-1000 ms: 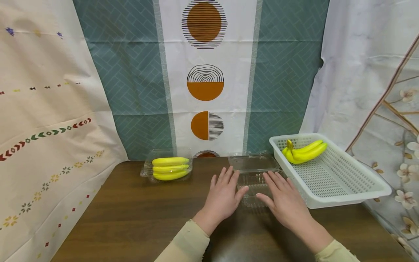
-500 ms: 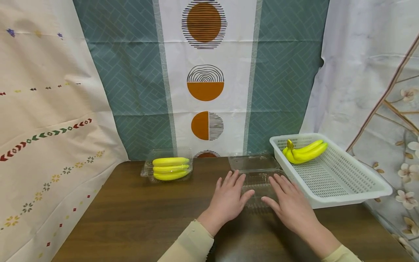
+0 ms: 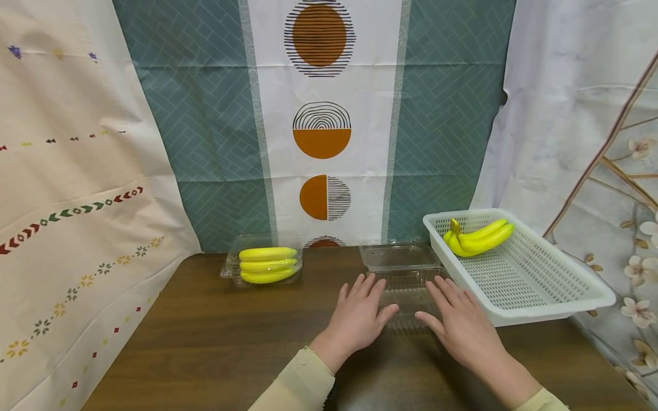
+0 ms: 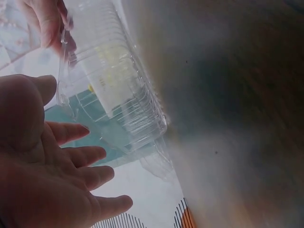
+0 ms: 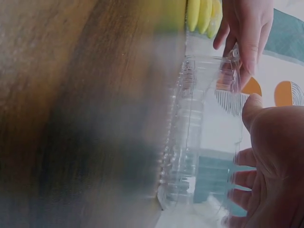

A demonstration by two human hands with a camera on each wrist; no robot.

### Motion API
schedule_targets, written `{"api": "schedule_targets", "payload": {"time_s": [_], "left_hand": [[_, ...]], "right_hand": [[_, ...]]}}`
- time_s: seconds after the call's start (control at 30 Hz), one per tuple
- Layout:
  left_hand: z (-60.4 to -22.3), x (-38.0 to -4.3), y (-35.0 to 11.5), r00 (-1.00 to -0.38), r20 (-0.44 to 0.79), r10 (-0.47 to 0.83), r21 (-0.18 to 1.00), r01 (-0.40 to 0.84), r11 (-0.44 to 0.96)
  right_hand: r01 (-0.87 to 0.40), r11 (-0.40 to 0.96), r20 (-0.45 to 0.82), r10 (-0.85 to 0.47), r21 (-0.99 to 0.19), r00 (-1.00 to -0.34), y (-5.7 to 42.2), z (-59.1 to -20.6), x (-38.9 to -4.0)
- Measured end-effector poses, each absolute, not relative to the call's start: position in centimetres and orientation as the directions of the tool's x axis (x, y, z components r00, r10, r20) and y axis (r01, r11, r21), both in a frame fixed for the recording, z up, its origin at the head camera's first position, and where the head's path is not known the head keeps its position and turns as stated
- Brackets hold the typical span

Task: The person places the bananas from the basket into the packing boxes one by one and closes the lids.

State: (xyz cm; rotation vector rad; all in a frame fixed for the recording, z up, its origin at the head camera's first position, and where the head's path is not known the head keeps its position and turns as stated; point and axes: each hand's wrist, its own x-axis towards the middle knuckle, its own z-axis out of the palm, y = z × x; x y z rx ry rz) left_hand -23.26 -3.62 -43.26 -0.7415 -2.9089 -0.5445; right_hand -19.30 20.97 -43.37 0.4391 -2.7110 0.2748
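Both your hands have shifted a little to the right and toward you over the last second, and the gap between your thumbs looks slightly wider. Your left hand is at the left side of the clear plastic box, your right hand at its right side, with the fingers of each straight and the thumbs well apart. Neither is clamped on anything; whether your fingertips touch the plastic, you cannot tell from these views. That box sits on the brown table, right of the middle, its ribbed base toward you and its lid laid back behind it. Just beside it, on the right, you have the white basket with a bunch of bananas lying at its far end. Well to the left, near the back edge, a second clear box holds yellow bananas lying side by side. As for printed marks, the hanging cloth behind carries orange and black-lined circles, the left cloth bears rows of small arrow and flower shapes, and the right cloth shows branches with pale blossoms.
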Motion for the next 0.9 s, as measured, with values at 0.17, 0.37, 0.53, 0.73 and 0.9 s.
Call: {"api": "schedule_targets", "payload": {"time_s": [0.17,0.37,0.53,0.73,0.9], "left_hand": [[-43.6,-23.2,-3.8,-0.881,0.161,0.445,0.315,0.473,0.823],[-43.9,-23.1,-4.1,-0.883,0.139,0.448,0.303,0.469,0.830],[-43.9,-23.0,-4.5,-0.886,0.118,0.449,0.298,0.463,0.835],[-43.9,-22.9,-4.9,-0.890,0.099,0.445,0.313,0.452,0.836],[-44.0,-22.8,-5.2,-0.893,0.087,0.441,0.312,0.445,0.840]], "right_hand": [[-0.344,0.930,0.401,-0.268,-0.131,-0.876,21.3,-43.7,-19.3],[-0.343,0.930,0.392,-0.267,-0.136,-0.880,21.5,-44.0,-19.4],[-0.325,0.936,0.361,-0.259,-0.137,-0.896,21.6,-44.2,-19.5],[-0.309,0.939,0.328,-0.247,-0.152,-0.912,21.8,-44.3,-19.4],[-0.304,0.939,0.311,-0.243,-0.164,-0.919,22.0,-44.6,-19.4]]}}
